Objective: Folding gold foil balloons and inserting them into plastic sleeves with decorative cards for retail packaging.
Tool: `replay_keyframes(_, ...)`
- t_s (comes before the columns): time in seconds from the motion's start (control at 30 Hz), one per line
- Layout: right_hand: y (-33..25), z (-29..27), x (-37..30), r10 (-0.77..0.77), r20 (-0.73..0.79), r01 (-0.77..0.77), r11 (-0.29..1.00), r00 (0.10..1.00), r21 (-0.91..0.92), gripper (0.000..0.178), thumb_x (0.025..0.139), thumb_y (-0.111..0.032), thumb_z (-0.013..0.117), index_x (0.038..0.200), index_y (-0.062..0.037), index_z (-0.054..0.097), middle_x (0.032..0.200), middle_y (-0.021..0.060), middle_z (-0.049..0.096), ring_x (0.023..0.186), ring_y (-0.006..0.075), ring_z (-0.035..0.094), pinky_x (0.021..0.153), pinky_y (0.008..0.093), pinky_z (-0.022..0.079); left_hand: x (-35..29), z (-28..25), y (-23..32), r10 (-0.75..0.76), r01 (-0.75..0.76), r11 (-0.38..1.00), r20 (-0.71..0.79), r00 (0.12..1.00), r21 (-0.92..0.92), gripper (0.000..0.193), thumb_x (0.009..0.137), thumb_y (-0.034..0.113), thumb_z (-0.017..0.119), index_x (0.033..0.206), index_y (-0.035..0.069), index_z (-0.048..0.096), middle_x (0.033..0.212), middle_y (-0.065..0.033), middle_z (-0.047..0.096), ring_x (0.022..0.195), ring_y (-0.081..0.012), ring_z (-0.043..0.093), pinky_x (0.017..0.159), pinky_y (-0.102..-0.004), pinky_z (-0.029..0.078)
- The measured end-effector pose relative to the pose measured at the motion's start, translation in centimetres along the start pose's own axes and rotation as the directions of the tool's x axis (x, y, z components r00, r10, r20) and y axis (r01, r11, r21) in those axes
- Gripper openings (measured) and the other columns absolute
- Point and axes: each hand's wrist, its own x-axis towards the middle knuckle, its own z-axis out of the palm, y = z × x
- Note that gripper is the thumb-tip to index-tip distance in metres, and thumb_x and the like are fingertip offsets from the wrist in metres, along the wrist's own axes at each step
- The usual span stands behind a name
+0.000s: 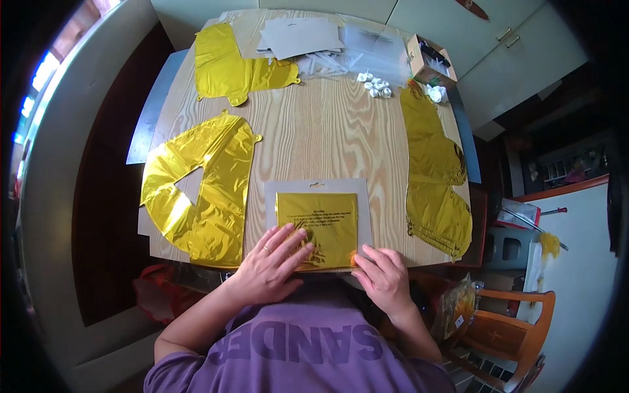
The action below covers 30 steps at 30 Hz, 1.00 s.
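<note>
A folded gold foil balloon (337, 226) with printed text lies on a grey card (270, 196) with a hanging slot, at the table's near edge. My left hand (272, 259) rests on the foil's lower left part, fingers stretched out and slightly apart. At the lower right corner of the foil and card is my right hand (383, 275), its thumb and fingers drawn together. A small orange patch shows at those fingertips; what they pinch is too small to tell. To the left spreads a flat gold foil balloon (223, 190) with a triangular hole.
Another flat gold balloon (229, 69) lies far left, and several layered gold ones (436, 170) line the right edge. Farther back are grey cards (301, 38), clear plastic sleeves (377, 49), white spool-like pieces (375, 85) and a small box (429, 62). A wooden chair (504, 327) stands lower right.
</note>
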Motion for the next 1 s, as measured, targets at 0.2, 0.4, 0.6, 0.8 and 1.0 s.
replay_keyframes(0.2, 2.0, -4.8, 4.1, 0.008, 0.284, -0.112, 0.93, 0.959, 0.349, 0.037, 0.077, -0.024, 0.084, 0.109, -0.0068, 0.074, 0.107, 0.011, 0.073, 0.097, 0.0298, 0.067, 0.088, 0.0391, 0.054, 1.2, 1.4, -0.6, 0.042, -0.042, 0.999, -0.027, 0.999, 0.004, 0.078, 0.078, 0.036, 0.08, 0.145, 0.01, 0.05, 0.151, -0.0177, 0.046, 0.142, -0.0399, 0.04, 0.118, -0.0555, 0.029)
replay_keyframes(0.4, 8.4, -3.3, 18.4, 0.244, 0.145, -0.283, 0.861, 0.959, 0.423, 0.017, 0.089, -0.015, 0.071, 0.099, -0.0019, 0.073, 0.091, 0.0141, 0.073, 0.083, 0.0253, 0.071, 0.076, 0.0361, 0.055, 1.3, 1.4, -1.4, 0.038, -0.042, 0.997, -0.058, 0.998, -0.063, 0.066, 0.084, 0.033, 0.075, 0.141, 0.009, 0.053, 0.146, -0.0166, 0.05, 0.14, -0.0385, 0.042, 0.117, -0.055, 0.031)
replay_keyframes(0.6, 15.0, 5.8, 35.7, 0.07, -0.095, -0.047, 0.974, 0.993, 0.224, 0.019, 0.088, -0.02, 0.069, 0.097, -0.0032, 0.072, 0.093, 0.0158, 0.072, 0.087, 0.032, 0.069, 0.079, 0.0405, 0.055, 1.7, 1.0, -1.4, 0.046, -0.056, 0.994, -0.1, 0.994, -0.099, 0.065, 0.083, 0.03, 0.075, 0.14, 0.008, 0.054, 0.143, -0.0163, 0.053, 0.138, -0.0383, 0.045, 0.116, -0.0553, 0.033)
replay_keyframes(0.8, 17.3, 10.0, 41.5, 0.061, -0.041, -0.067, 0.983, 0.997, -0.17, 0.016, 0.088, -0.019, 0.066, 0.097, -0.0061, 0.065, 0.104, 0.0142, 0.065, 0.093, 0.0369, 0.066, 0.084, 0.0463, 0.054, 1.3, 0.6, -1.4, 0.046, -0.052, 0.997, -0.089, 0.995, -0.064, 0.061, 0.083, 0.032, 0.075, 0.136, 0.008, 0.057, 0.14, -0.0145, 0.055, 0.137, -0.036, 0.047, 0.116, -0.0585, 0.031)
replay_keyframes(1.0, 15.2, 8.2, 33.0, -0.132, -0.208, 0.119, 0.99, 0.969, -0.075, 0.011, 0.093, -0.016, 0.063, 0.095, -0.0061, 0.06, 0.099, 0.0134, 0.064, 0.088, 0.0367, 0.065, 0.076, 0.0467, 0.053, 0.8, 1.1, -1.4, 0.131, -0.142, 0.99, -0.258, 0.957, -0.024, 0.038, 0.081, 0.027, 0.08, 0.112, 0.009, 0.068, 0.116, -0.0091, 0.064, 0.118, -0.0289, 0.061, 0.111, -0.0532, 0.04)
